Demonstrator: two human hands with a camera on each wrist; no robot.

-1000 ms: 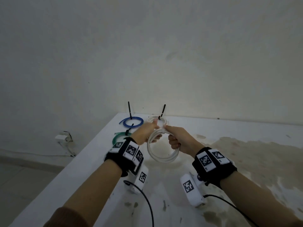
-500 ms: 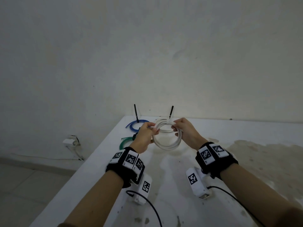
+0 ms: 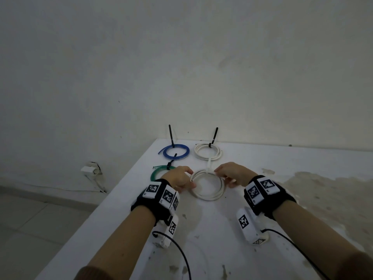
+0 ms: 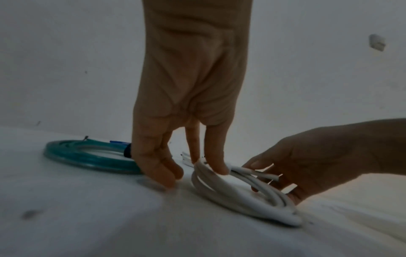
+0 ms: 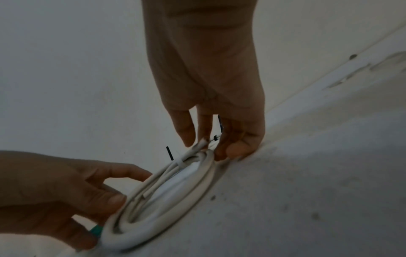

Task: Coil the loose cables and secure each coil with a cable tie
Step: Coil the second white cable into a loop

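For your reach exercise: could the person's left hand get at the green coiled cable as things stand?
Probably yes. The left hand rests at the near white cable coil, and the green coiled cable lies right beside it on the white table, nothing between.

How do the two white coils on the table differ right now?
The near white coil lies between the left hand and right hand, whose fingers touch it; the far white coil lies untouched near the wall. The near coil's tie is white; the far coil's tie is black, its tail sticking up. Both lie flat on the table, are wound round and are tied.
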